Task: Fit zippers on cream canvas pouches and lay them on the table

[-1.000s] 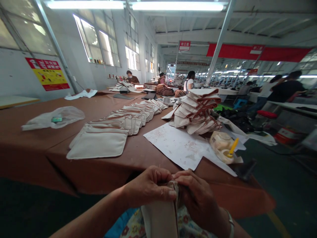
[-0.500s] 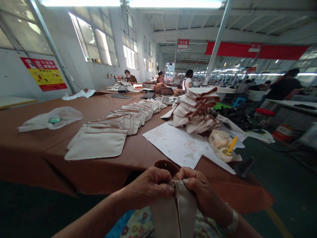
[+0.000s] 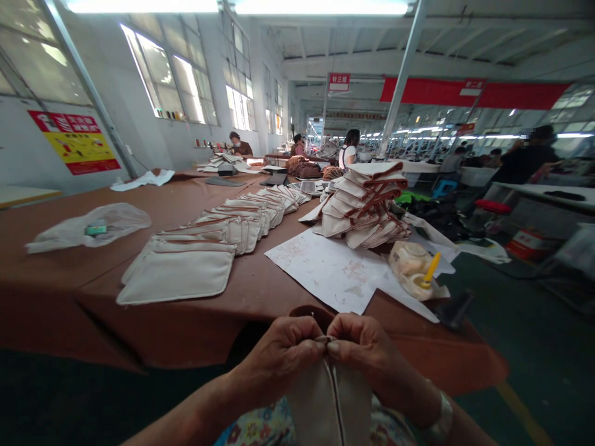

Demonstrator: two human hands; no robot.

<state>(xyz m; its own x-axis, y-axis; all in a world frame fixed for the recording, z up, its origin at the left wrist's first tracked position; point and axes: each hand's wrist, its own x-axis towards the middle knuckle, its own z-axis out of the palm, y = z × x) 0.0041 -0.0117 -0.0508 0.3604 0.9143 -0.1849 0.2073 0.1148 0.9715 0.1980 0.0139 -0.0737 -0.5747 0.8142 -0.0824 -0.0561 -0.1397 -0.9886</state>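
Long factory hall, strip lights overhead, windows (image 3: 181, 80) down the left wall, red banner (image 3: 474, 96) across the far beams. Brown table (image 3: 60, 279) running away from the camera. On it, a row of flat canvas pouches (image 3: 176, 275) overlapping toward the back; right of that row, a tall pile (image 3: 365, 204) of pouches with brown trim. White sheet (image 3: 334, 269) in front of the pile, spotted with faint stains. At the sheet's right end, a glue tub (image 3: 411, 266) with a yellow stick (image 3: 430, 271) standing in it. Clear bag (image 3: 88, 226) far left on the table. People seated at the far end, more standing at right.

Close to the camera, below the table edge: left hand (image 3: 279, 359) and right hand (image 3: 367, 353) touching thumb to thumb, both curled tight, pinching the top edge of a pouch (image 3: 330, 402). Pouch hanging upright between the two, a seam down its middle, over a flowered lap. Bracelet (image 3: 437, 421) on the right wrist.
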